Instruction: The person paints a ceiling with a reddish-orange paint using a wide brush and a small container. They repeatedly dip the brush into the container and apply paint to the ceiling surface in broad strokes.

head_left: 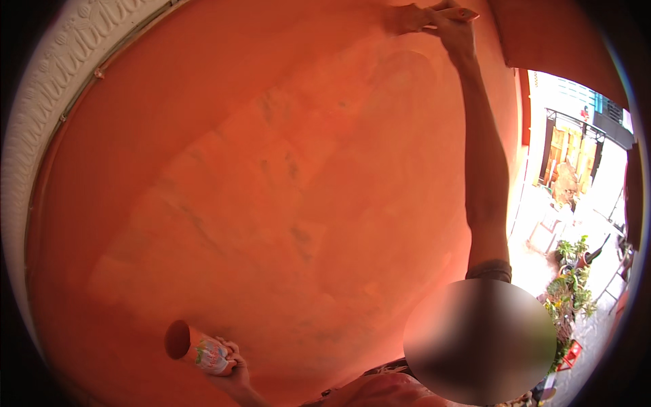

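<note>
My right hand (453, 30) is stretched up high on the right, fingers closed round the handle of a paintbrush (409, 19). The brush's wide, orange-coated bristles point left, at the upper part of the orange wall (224, 149); whether they touch it cannot be made out. Low on the left, my left hand (234, 357) grips a round can (211, 357) with a colourful label. Its dark orange mouth tilts toward the upper left, and how much paint is inside is hidden. Paler patches and greyish streaks show across the wall's middle, with deeper orange along the top and left.
White moulded trim (37, 122) runs along the wall's left and upper-left edge, with a thin cable (64, 112) beside it. On the right, a bright outdoor area holds potted plants (573, 288) and a gate (573, 146). A blurred round patch covers the lower right.
</note>
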The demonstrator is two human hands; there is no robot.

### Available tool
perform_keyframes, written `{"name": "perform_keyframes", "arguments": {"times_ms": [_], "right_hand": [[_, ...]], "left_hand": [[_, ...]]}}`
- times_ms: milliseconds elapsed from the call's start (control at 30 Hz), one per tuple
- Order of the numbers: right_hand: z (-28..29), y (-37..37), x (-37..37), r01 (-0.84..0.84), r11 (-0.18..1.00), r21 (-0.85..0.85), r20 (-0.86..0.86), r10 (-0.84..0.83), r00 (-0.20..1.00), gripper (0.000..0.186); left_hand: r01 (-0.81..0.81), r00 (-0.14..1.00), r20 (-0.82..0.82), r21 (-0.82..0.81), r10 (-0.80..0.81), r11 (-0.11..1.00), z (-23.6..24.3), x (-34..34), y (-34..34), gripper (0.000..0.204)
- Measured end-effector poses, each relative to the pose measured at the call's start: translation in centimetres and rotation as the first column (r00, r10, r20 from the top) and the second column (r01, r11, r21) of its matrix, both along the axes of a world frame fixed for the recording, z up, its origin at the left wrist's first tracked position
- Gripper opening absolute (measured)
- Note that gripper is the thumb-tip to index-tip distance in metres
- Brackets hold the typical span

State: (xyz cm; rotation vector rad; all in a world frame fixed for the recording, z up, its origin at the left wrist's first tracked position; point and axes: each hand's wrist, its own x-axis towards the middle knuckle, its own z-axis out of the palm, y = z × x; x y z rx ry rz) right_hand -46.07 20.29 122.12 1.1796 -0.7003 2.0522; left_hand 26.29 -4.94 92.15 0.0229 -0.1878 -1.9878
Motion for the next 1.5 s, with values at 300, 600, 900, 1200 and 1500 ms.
{"name": "perform_keyframes", "arguments": {"times_ms": [300,600,900,1200,1500], "right_hand": [[1.2,-4.0,11.1,0.774,0.625,0.096,-0.200,-0.750,0.630,0.009],[0.2,-4.5,15.6,-0.213,0.941,0.261,-0.160,0.260,0.952,0.014],[2.2,4.2,-2.3,0.594,0.805,0.010,-0.022,-0.593,0.805,0.030],[1.6,-7.8,24.9,0.540,0.826,0.164,-0.323,-0.472,0.820,0.011],[2.7,-15.3,47.6,0.234,0.879,0.416,-0.723,0.163,0.671,0.026]], "left_hand": [[-0.011,0.994,-0.106,-0.033,0.008,0.999,-1.3,0.1,-1.6,0.065],[0.101,0.868,-0.493,0.280,0.053,0.955,-5.3,4.0,-5.2,0.056],[0.144,0.969,-0.190,-0.079,-0.157,0.986,-4.8,4.0,-4.5,0.053],[-0.026,0.998,-0.062,-0.093,0.020,0.995,-2.3,0.8,-1.2,0.065],[-0.087,0.995,-0.061,-0.036,0.085,0.996,-2.1,3.1,-0.4,0.067]]}}
